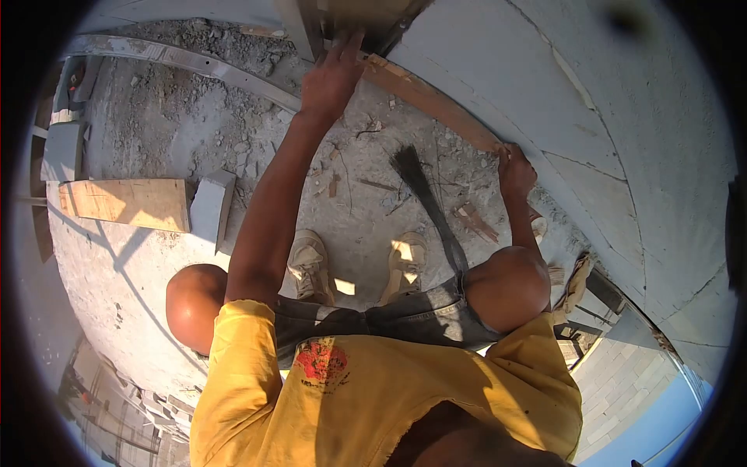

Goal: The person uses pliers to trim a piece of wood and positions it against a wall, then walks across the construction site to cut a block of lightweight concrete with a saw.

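A narrow wooden board [436, 101] lies along the foot of a grey block wall [498, 54]. At its near right end, my right hand [515, 171] is closed with fingers and thumb at the board's tip. My left hand [331, 78] is at the far end, fingers stretched out against the upright frame [311, 31] of an opening; its palm side is hidden. On the ground between my shoes [405, 261] and the wall lies a dark bristle brush or whisk broom [424, 187], its handle end by my right knee.
A long metal strip [210, 66] curves across rubble [156, 101] at upper left. Left of my feet lie a plywood piece [124, 204] and a grey block [210, 204]. Wood scraps [475, 223] and debris lie near the wall; a crumpled bag [576, 284] rests behind my right arm.
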`<act>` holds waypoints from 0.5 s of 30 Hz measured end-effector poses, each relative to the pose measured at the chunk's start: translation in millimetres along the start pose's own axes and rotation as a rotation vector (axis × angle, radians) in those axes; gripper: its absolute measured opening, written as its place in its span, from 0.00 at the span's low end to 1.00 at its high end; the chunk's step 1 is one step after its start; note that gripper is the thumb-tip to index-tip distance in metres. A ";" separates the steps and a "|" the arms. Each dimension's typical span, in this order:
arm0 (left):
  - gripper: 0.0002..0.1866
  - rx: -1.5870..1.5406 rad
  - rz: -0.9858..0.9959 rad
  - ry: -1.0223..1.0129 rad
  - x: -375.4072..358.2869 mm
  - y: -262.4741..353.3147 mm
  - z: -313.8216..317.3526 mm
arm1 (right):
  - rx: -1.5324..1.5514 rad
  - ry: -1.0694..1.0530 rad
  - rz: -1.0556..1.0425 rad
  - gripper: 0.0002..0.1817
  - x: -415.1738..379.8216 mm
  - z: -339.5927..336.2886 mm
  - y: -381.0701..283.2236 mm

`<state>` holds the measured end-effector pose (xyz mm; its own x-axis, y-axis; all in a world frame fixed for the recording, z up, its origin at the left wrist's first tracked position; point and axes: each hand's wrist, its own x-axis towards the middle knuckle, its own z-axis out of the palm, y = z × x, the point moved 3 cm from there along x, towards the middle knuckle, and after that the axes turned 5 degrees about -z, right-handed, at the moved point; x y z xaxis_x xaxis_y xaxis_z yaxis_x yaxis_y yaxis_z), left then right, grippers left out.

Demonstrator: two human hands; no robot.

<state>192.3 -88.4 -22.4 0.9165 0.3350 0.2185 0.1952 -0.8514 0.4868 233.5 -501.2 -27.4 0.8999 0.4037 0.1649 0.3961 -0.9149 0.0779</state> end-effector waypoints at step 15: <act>0.26 0.055 -0.106 -0.204 32.0 -9.3 36.7 | 0.041 -0.063 0.103 0.12 1.2 -9.5 -4.1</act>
<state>232.6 -84.6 -50.9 0.9404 0.3400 -0.0091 0.3075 -0.8384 0.4500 231.2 -496.9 -18.1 0.9453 0.3080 0.1078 0.3074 -0.9513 0.0231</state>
